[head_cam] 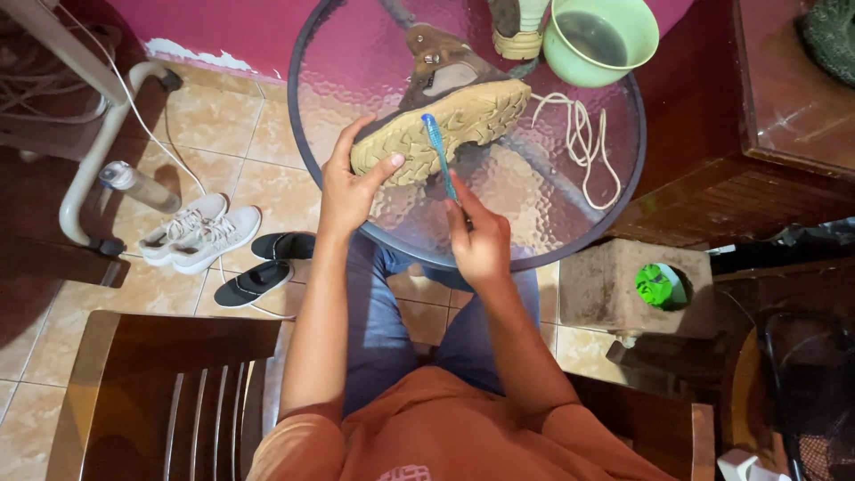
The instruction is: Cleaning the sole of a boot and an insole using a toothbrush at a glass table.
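On the round glass table [570,223] a brown boot [454,98] lies on its side with its tan lugged sole facing me. My left hand [349,183] grips the toe end of the boot. My right hand [481,240] holds a blue toothbrush [439,153] upright, its head touching the sole near the middle. A loose cream shoelace [579,134] lies coiled on the glass to the right of the boot.
A green bowl of water [601,40] and a second boot [517,27] stand at the table's far edge. White sneakers [200,233], black sandals [267,267] and a bottle [138,185] lie on the tiled floor left. A wooden chair [160,392] is near left.
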